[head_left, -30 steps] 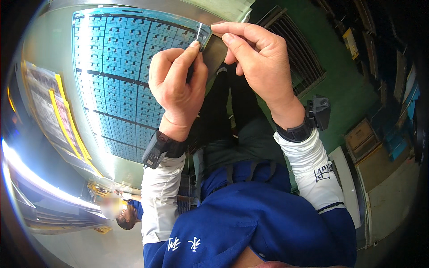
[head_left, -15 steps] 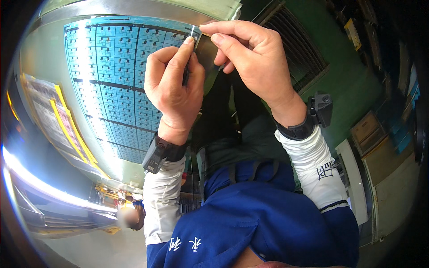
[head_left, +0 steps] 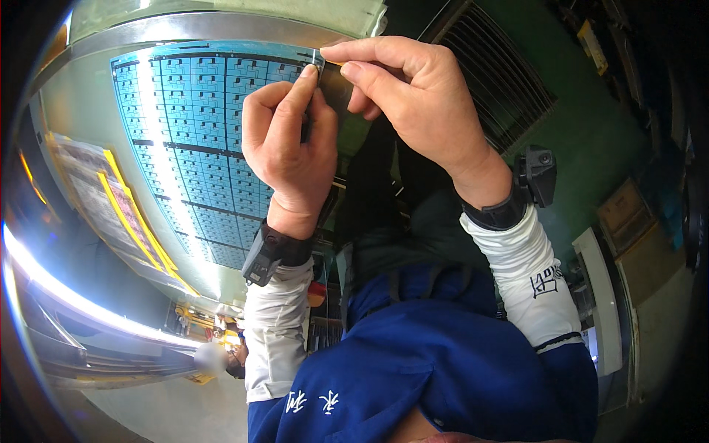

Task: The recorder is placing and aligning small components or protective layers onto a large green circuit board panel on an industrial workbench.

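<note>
A blue circuit board panel (head_left: 196,114), printed with a repeating grid of dark pattern, extends to the left of my hands. My left hand (head_left: 292,148) pinches it near its upper right corner, thumb on the edge and fingers curled beneath. Beside that corner is my right hand (head_left: 421,96), its index fingertip at the edge and its thumb just behind. Something thin and yellowish shows between these two fingers, too small to make out. A narrow clear or shiny strip stands out at the corner. My left fingertips are partly hidden.
A metal rail (head_left: 192,28) curves along the far side. Papers with yellow edging (head_left: 118,207) lie at the left. A dark slatted grille (head_left: 495,74) is beyond my right hand. Another person (head_left: 235,358) is in the background, lower left.
My right index fingertip and thumb have shifted slightly left and down, closer to the panel's corner. My left hand keeps its pinch on the panel. The whole view has shifted a little.
</note>
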`<state>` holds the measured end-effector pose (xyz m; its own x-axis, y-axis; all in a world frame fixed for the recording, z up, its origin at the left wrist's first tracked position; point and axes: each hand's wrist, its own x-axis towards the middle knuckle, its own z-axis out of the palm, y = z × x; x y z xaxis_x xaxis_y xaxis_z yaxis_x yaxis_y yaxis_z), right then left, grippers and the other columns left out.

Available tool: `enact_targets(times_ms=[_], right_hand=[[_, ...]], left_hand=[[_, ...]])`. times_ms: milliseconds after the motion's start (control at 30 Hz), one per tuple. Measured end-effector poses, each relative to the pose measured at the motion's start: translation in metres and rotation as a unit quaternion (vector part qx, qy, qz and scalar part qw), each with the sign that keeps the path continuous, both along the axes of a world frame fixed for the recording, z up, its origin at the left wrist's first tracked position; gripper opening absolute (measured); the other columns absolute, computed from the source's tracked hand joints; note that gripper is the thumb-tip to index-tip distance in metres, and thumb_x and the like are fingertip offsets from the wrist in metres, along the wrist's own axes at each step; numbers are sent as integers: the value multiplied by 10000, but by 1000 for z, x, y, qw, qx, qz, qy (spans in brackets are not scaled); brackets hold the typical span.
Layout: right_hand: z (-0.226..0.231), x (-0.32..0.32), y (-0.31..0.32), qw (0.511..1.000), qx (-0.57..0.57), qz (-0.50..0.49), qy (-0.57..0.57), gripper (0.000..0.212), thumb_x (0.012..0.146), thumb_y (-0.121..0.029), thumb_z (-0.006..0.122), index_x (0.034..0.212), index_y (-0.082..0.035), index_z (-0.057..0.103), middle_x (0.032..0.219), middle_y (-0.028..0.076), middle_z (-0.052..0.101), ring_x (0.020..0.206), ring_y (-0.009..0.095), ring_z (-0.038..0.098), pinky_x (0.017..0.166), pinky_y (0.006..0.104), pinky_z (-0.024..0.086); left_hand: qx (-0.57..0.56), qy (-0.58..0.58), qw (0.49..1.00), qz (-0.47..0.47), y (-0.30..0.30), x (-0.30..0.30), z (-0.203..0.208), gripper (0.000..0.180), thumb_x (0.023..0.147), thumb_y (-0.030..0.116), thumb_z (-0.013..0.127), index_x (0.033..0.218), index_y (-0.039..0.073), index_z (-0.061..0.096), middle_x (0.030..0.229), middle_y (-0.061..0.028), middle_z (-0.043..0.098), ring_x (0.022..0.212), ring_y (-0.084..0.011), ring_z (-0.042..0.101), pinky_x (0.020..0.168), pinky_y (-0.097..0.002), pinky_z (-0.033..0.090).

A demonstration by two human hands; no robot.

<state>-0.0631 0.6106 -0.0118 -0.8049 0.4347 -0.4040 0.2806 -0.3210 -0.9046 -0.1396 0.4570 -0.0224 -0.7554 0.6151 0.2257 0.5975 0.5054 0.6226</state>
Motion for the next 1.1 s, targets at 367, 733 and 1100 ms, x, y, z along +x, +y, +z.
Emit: enact_targets(times_ms=[367, 733, 1100], right_hand=[[2, -1, -1, 1000, 7, -12, 2, 192, 984, -39, 659, 1116, 25, 783, 873, 114, 788, 699, 125, 724, 637, 263, 565], [0, 6, -18, 995, 88, -30, 30, 224, 959, -9, 666, 1158, 33, 760, 981, 192, 786, 854, 253, 778, 755, 325, 603], [1, 16, -60, 975, 203, -48, 73, 621, 917, 67, 618, 1526, 49, 499, 822, 118, 686, 673, 267, 673, 671, 367, 556]], left_hand=[[-1, 10, 1000, -4, 1, -1, 1, 355, 781, -73, 800, 1114, 50, 798, 917, -54, 637, 739, -189, 616, 622, -303, 511], [-7, 5, 1000, -15, 1, -1, 2, 357, 790, -65, 800, 1133, 36, 794, 922, -71, 637, 752, -199, 618, 631, -308, 512], [-6, 26, 999, -27, 2, -4, 2, 379, 788, -86, 830, 1147, 29, 791, 921, -73, 633, 780, -195, 602, 650, -297, 513]])
